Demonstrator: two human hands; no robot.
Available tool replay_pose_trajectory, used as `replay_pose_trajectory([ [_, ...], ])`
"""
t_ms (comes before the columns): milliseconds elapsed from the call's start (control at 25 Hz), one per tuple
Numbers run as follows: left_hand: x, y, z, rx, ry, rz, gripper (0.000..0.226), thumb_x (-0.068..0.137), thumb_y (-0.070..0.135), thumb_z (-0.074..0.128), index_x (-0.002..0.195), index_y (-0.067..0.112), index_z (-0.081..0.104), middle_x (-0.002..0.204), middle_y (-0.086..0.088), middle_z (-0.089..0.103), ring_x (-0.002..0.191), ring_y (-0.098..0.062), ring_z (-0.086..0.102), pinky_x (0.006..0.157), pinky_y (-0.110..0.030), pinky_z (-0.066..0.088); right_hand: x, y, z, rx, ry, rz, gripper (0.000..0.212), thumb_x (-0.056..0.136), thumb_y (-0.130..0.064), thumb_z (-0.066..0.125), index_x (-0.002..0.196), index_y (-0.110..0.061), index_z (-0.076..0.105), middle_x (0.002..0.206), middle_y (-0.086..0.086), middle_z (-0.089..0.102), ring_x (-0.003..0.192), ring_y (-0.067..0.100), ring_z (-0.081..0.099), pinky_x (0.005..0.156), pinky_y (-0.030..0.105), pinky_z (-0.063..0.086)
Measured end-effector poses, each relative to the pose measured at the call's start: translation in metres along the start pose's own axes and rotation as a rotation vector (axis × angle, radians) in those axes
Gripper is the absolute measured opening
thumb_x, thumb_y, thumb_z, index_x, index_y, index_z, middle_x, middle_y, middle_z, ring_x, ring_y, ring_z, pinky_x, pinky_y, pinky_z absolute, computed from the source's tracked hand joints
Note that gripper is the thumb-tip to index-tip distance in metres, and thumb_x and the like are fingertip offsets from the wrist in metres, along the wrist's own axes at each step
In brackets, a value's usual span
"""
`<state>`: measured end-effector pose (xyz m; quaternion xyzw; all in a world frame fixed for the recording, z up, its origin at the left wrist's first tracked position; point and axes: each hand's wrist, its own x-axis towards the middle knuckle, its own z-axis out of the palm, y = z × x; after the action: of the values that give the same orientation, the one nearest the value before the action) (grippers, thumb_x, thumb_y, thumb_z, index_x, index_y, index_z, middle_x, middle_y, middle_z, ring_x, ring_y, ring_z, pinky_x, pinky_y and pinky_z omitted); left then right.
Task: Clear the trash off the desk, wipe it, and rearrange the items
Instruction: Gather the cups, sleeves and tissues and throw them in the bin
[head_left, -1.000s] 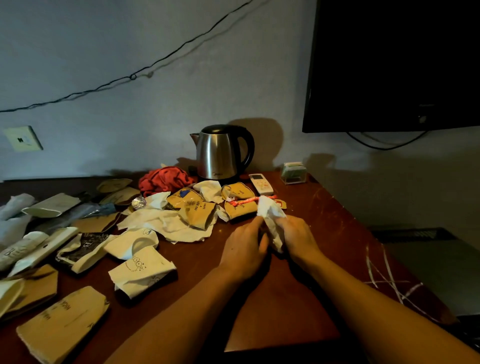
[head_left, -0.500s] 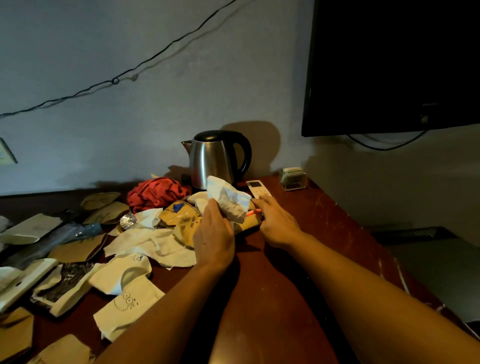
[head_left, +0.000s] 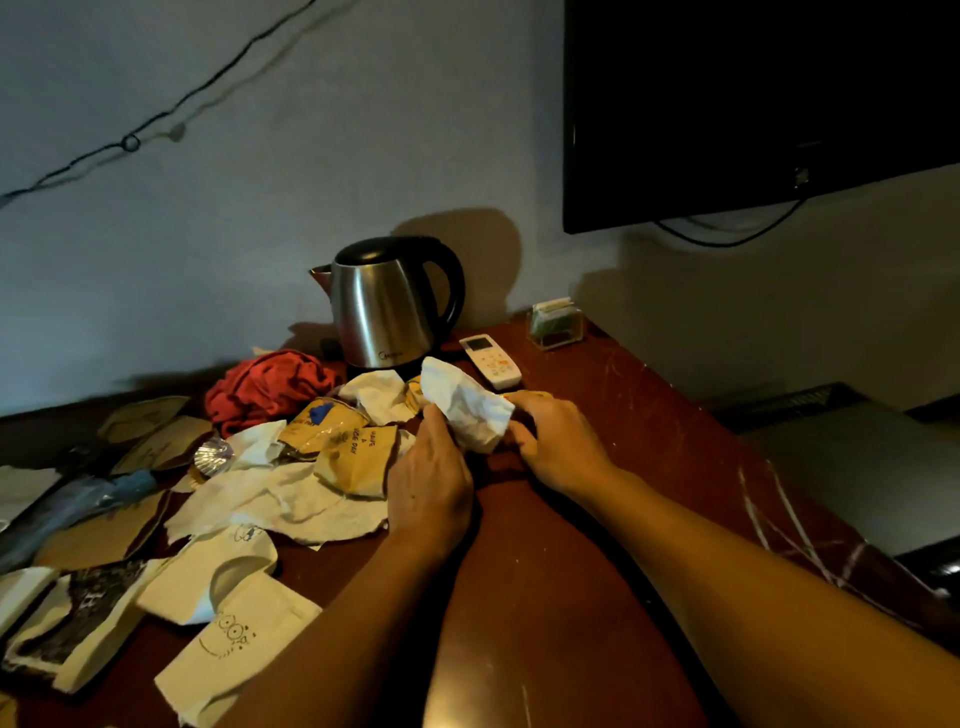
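Trash covers the left half of the dark red desk (head_left: 613, 519): torn brown paper cups (head_left: 353, 457), white napkins (head_left: 291, 506) and white paper bags (head_left: 236, 636). My left hand (head_left: 431, 483) grips a crumpled white paper (head_left: 467, 408) from below, lifted just above the pile. My right hand (head_left: 558, 441) has its fingers curled against the paper's right end. A sliver of yellow scrap shows at its knuckles; what lies under the palm is hidden. Both forearms reach in from the lower right.
A steel kettle (head_left: 382, 306) stands at the back by the wall, with a red cloth (head_left: 265, 387) to its left. A white remote (head_left: 491, 361) and a small clear holder (head_left: 556, 325) lie to the right. A dark TV (head_left: 753, 104) hangs above.
My hands moved from the desk's near middle toward the pile by the kettle. The right hand reached for a scrap by the remote and has come back to the white paper.
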<state>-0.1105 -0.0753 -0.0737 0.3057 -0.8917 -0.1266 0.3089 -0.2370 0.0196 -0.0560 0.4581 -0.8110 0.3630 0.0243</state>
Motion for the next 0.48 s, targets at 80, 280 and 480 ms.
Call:
replay_pose_trajectory([
  [80,0.002,-0.001,0.001,0.048,-0.014,-0.021,0.051,0.103,0.02,0.03,0.15,0.003,0.017,0.114,-0.013,0.063,0.092,-0.032,0.062,0.073,-0.043,0.048,-0.001,0.004,-0.006,-0.009,0.012,-0.02,0.014,0.096,-0.022,0.052,0.104,-0.021,0.064,0.108,0.0,0.06,0.096,0.019,0.057,0.077,0.036,0.051],
  [280,0.002,0.0,0.001,0.068,-0.016,-0.034,0.035,0.101,0.018,0.035,0.135,0.011,0.026,0.09,-0.006,0.063,0.076,-0.027,0.061,0.066,-0.045,0.051,0.013,0.018,-0.018,-0.232,0.059,0.279,0.026,0.102,-0.031,0.041,0.111,-0.017,0.061,0.114,0.003,0.057,0.106,0.02,0.05,0.085,0.033,0.045],
  [480,0.004,0.0,0.003,0.063,-0.008,-0.036,0.025,0.102,0.021,0.032,0.127,0.016,0.027,0.083,0.001,0.057,0.071,-0.025,0.06,0.064,-0.044,0.052,0.038,0.017,-0.014,-0.322,-0.022,0.346,0.03,0.098,-0.044,0.049,0.109,-0.02,0.063,0.126,0.007,0.05,0.12,0.028,0.041,0.101,0.04,0.037],
])
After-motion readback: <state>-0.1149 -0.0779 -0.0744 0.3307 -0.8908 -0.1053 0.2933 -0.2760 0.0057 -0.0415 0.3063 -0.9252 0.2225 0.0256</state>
